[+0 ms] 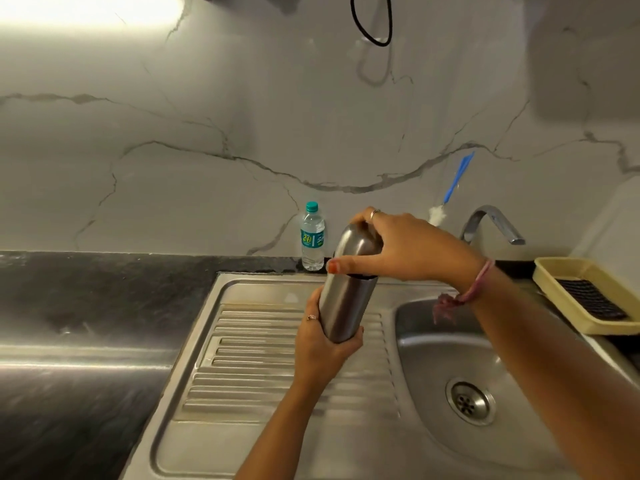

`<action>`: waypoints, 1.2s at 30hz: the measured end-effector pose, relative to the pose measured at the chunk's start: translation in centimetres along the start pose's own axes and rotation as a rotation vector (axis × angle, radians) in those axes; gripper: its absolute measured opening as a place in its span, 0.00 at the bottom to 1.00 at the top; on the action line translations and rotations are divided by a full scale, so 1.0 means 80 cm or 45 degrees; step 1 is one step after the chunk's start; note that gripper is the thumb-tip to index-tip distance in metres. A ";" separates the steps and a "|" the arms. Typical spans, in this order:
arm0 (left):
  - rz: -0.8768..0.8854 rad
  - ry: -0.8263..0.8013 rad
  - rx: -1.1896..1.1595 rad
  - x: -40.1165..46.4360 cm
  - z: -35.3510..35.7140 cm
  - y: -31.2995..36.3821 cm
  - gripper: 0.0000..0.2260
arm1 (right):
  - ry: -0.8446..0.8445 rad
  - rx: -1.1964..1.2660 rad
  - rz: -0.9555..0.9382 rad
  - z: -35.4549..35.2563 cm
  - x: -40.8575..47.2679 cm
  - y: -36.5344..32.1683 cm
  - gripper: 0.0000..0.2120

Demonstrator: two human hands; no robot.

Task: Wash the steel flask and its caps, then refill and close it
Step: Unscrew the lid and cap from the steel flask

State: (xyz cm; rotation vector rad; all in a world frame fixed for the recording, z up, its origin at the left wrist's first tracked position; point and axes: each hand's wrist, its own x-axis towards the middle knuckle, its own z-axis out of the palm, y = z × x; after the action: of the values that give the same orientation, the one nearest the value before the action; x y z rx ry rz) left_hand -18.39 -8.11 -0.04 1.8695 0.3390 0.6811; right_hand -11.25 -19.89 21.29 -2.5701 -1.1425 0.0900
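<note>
Item: steel flask (346, 303), standing upright in the air above the sink's ribbed drainboard (263, 368).
Left hand (322, 344) is gripping its lower body.
Right hand (405, 247) is curling round its domed outer cap (358, 244).
Plastic water bottle (312, 237) is standing behind the drainboard; tap (491, 223) and beige tray (585, 292) are sitting to its right.

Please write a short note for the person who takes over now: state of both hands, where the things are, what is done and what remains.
Left hand grips the flask low on its body, held above the draining board.
Right hand grips the outer cap, which sits on top of the flask.
Tap shows no water running; brush leans on the wall; water bottle stands behind, closed.
Done: nothing visible yet.
Left: take the caps off, wash, refill, close.
</note>
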 end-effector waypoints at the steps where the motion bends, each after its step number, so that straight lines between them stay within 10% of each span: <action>1: 0.023 -0.018 0.042 -0.005 -0.004 0.001 0.40 | -0.053 -0.042 0.027 -0.001 0.000 -0.005 0.34; 18: 0.043 -0.189 -0.005 -0.024 -0.040 0.022 0.38 | 0.191 0.081 -0.228 0.020 -0.004 0.001 0.11; 24: -0.015 -0.352 -0.138 -0.028 -0.042 0.020 0.34 | -0.254 0.278 -0.533 -0.001 0.006 0.004 0.14; 30: -0.018 -0.316 -0.130 -0.028 -0.041 0.017 0.34 | -0.627 -0.099 -0.191 -0.035 0.014 -0.007 0.39; 36: -0.025 -0.329 -0.120 -0.025 -0.042 0.015 0.35 | -0.629 -0.281 -0.276 -0.030 0.018 -0.009 0.24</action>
State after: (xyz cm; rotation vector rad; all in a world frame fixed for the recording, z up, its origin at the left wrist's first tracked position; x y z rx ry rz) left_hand -22.07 -7.11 1.35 1.8355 0.1552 0.4271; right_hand -10.33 -19.02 23.92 -2.6702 -1.6821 0.6066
